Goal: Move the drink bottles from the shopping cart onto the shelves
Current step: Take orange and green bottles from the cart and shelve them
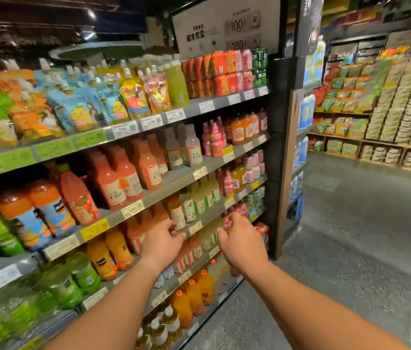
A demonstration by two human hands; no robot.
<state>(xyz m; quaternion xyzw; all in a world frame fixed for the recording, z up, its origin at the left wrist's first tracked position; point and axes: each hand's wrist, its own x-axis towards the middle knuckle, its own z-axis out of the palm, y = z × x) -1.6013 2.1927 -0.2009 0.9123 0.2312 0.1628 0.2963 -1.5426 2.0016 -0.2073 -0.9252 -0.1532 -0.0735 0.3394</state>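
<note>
Drink shelves [199, 173] fill the left half of the head view, packed with orange, pink, green and pale bottles. My left hand [162, 242] reaches toward the shelf, its fingertips close to an amber bottle with a white label [176, 213]. My right hand [241, 239] is stretched out just to the right, in front of the pale green bottles [207, 236] one shelf lower. Both hands hold nothing and their fingers are spread. No shopping cart is in view.
A dark post [278, 147] ends the shelving on the right. Beyond it a grey floor aisle [350, 236] runs back to wooden shelves of snack packets [388, 117]. A white sign [227, 24] hangs above the top shelf.
</note>
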